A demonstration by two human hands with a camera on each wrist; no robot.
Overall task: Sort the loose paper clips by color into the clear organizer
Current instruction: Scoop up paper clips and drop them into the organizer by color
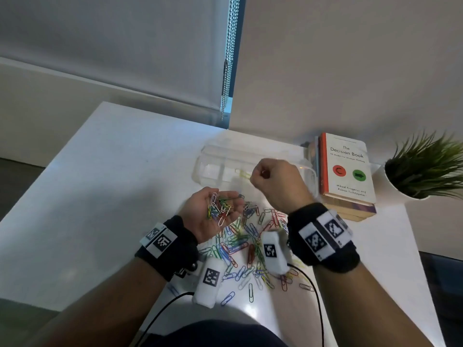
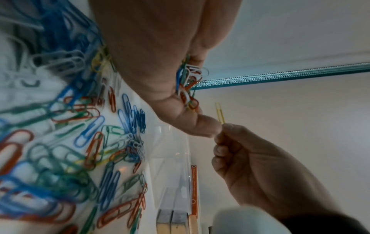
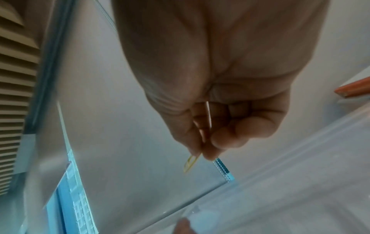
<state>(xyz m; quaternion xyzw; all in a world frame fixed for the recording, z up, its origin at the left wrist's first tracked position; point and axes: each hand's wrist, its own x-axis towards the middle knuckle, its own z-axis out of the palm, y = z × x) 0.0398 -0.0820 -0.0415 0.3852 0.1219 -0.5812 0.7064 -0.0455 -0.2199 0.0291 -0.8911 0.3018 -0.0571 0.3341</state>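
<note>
One yellow paper clip (image 2: 219,112) is pinched in the right hand (image 1: 274,182), caught by one end between thumb and forefinger while the other fingers curl tight into the palm. In the left wrist view the clip's long axis runs straight out of that grip, its free loop pointing away from the knuckles; in the head view the free end points left, over the clear organizer (image 1: 213,169). The pinching hand hovers above the organizer, whose compartments lie directly under and just left of the grip.

A cupped, half-open left hand (image 1: 213,214) sits palm up, just left of and nearer the person than the right grip, cradling a mixed handful of clips (image 1: 220,207) in white, green, blue and red; they are too tangled to count.

Below both grips, a loose pile of clips (image 1: 250,246) spreads across the white counter (image 1: 112,184), dozens of them in blue, red, green, white and yellow, lying at all angles.

Right of the pinching hand lies a stack of books (image 1: 347,171), at least two, with a potted plant (image 1: 426,169) beyond.
</note>
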